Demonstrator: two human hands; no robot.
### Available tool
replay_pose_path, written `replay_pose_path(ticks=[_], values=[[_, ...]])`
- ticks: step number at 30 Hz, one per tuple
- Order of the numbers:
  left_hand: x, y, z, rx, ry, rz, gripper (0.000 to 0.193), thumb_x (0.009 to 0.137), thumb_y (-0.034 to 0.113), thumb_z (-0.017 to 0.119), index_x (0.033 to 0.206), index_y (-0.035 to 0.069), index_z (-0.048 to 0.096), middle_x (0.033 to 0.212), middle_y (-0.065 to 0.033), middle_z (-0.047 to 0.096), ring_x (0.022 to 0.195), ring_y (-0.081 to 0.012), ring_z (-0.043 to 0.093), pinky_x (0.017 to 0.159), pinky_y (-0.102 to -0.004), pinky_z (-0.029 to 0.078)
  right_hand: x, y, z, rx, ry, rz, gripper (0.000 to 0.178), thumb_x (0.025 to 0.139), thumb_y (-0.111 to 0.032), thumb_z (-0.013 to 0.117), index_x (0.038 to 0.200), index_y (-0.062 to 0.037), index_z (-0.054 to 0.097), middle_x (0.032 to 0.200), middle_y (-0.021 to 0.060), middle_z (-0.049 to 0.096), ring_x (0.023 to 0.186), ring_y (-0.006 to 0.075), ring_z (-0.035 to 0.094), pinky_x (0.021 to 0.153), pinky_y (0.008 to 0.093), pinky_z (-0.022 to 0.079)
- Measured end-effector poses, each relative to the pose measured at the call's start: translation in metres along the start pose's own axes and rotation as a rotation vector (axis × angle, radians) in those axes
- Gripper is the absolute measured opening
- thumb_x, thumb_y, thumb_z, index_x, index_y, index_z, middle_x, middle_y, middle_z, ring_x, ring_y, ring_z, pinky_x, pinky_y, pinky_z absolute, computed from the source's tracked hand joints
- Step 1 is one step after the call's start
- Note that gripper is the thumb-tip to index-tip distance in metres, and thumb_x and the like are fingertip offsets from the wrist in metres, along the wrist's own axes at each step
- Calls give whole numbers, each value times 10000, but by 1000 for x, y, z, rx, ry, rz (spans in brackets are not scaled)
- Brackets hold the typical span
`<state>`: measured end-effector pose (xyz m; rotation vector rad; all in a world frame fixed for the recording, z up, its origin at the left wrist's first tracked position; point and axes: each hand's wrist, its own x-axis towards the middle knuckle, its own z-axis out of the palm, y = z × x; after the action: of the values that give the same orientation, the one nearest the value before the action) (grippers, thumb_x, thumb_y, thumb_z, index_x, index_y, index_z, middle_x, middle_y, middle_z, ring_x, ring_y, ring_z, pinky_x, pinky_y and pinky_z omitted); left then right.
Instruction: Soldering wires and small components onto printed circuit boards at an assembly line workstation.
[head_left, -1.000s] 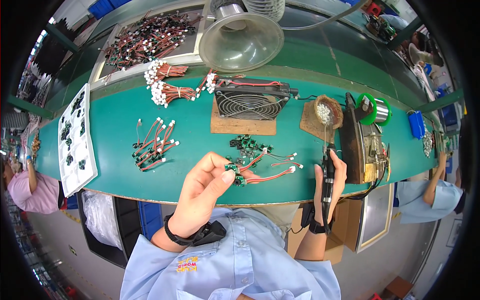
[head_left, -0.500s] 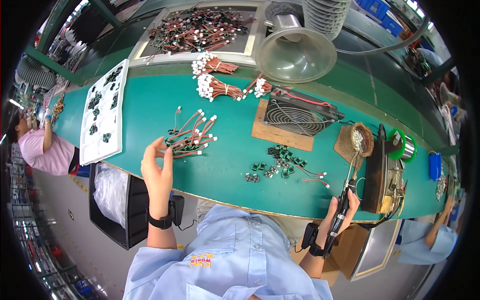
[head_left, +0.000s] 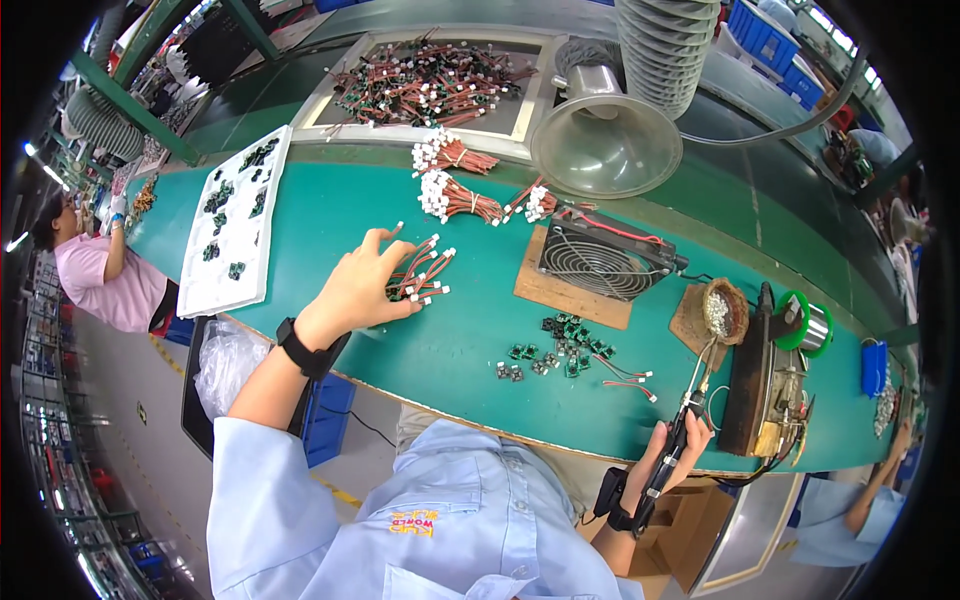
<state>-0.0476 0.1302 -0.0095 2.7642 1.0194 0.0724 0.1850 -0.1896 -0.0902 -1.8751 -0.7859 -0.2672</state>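
My left hand (head_left: pixel 362 285) arches over a small pile of red-and-black wire leads with white connectors (head_left: pixel 432 272) on the green bench (head_left: pixel 450 350). Its fingers are apart and partly cover the pile and the small boards at the wire ends. In my right hand (head_left: pixel 682 450) is a black-handled soldering iron (head_left: pixel 662 468), held at the bench's front edge. The iron's metal end points up toward a round brown holder (head_left: pixel 738 320) containing silvery bits. Between the hands lie several small green circuit boards (head_left: pixel 572 332) and a few loose wire leads (head_left: pixel 628 382).
A white tray (head_left: pixel 200 285) with small boards stands left. Behind are banded wire bundles (head_left: pixel 455 198), a framed tray of wired boards (head_left: pixel 545 60) and a funnel-shaped extractor hood (head_left: pixel 605 150). A fan (head_left: pixel 600 262), soldering station (head_left: pixel 750 390) and solder spool (head_left: pixel 815 325) sit right.
My left hand has moved forward and right, from beside the wire pile to over it. My right hand still holds the soldering iron. The whole view has shifted slightly.
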Motion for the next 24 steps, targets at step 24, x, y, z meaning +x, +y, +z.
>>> replay_pose_path(ticks=[24], values=[[108, -36, -109, 405, 574, 239, 244, 668, 27, 586, 892, 47, 490, 849, -149, 481, 851, -344, 491, 743, -428, 416, -2, 0, -2, 15, -13, 5, 355, 787, -8, 587, 1136, -28, 522, 1065, 120, 461, 875, 194, 495, 730, 275, 427]])
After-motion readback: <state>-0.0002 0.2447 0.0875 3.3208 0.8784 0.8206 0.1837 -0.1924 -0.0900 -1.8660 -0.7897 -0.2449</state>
